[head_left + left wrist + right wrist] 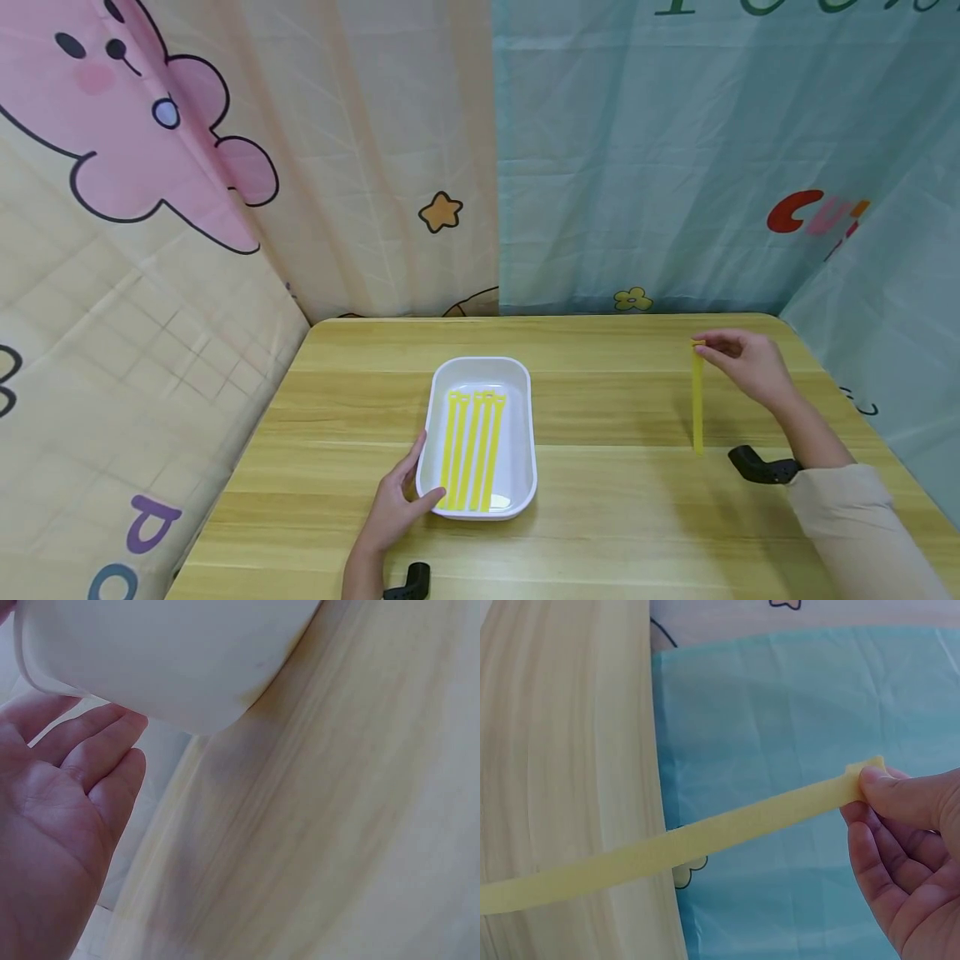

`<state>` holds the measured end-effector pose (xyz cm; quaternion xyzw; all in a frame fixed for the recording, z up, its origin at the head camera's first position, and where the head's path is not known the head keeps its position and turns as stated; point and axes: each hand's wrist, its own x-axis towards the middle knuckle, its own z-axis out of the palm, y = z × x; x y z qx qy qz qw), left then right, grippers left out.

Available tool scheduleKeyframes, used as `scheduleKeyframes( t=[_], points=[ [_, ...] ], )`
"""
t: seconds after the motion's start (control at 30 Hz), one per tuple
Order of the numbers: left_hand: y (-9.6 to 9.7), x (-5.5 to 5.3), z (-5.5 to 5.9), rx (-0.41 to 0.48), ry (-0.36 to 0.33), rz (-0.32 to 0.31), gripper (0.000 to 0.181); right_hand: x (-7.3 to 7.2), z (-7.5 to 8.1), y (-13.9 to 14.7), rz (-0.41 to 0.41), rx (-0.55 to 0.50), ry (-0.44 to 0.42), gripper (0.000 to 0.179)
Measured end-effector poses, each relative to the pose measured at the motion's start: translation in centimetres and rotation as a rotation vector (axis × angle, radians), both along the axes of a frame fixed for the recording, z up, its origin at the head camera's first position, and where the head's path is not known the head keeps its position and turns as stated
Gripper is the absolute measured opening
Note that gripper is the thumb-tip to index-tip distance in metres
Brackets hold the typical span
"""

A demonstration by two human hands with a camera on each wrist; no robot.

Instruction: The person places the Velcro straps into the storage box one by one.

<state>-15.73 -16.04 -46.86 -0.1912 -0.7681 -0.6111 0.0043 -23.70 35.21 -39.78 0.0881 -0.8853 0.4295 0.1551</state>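
Toward the table's right side, my right hand (742,362) pinches the wider head end of a yellow hook-and-loop cable tie (698,408) between thumb and fingers. Its long, flat band hangs down; in the right wrist view the tie (675,849) stretches leftward from the fingertips. A white tray (517,467) lies on the table, left of the middle. Inside it, several more yellow cable ties (471,450) lie side by side, heads at the far end. My left hand (393,504) grips the tray's near left corner, thumb over the rim and fingers along the outer wall.
The wooden table (600,517) has rounded far corners. Printed curtains (637,150) hang close behind its back edge and along both sides. A black wrist-camera mount (763,467) sits at the right wrist, another mount (408,581) at the left.
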Motion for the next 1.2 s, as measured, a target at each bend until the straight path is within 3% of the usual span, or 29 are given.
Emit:
scheduleKeyframes(
  t=[0.13, 0.3, 0.63, 1.2],
  points=[
    [0.0, 0.0, 0.0, 0.003, 0.002, 0.000, 0.073, 1.6, 2.5, -2.0, -0.057, 0.096, -0.003, 0.030],
    [0.1, 0.1, 0.0, 0.008, 0.001, 0.002, 0.073, 2.4, 4.0, -3.1, -0.107, 0.115, 0.019, 0.023],
    [0.0, 0.1, -0.1, 0.012, 0.006, -0.002, 0.073, 2.7, 5.3, -4.7, -0.096, 0.059, 0.090, 0.023],
    [0.0, 0.0, -0.2, -0.009, -0.007, 0.003, 0.074, 1.2, 5.5, -8.6, -0.028, -0.094, 0.176, 0.017]
  ],
)
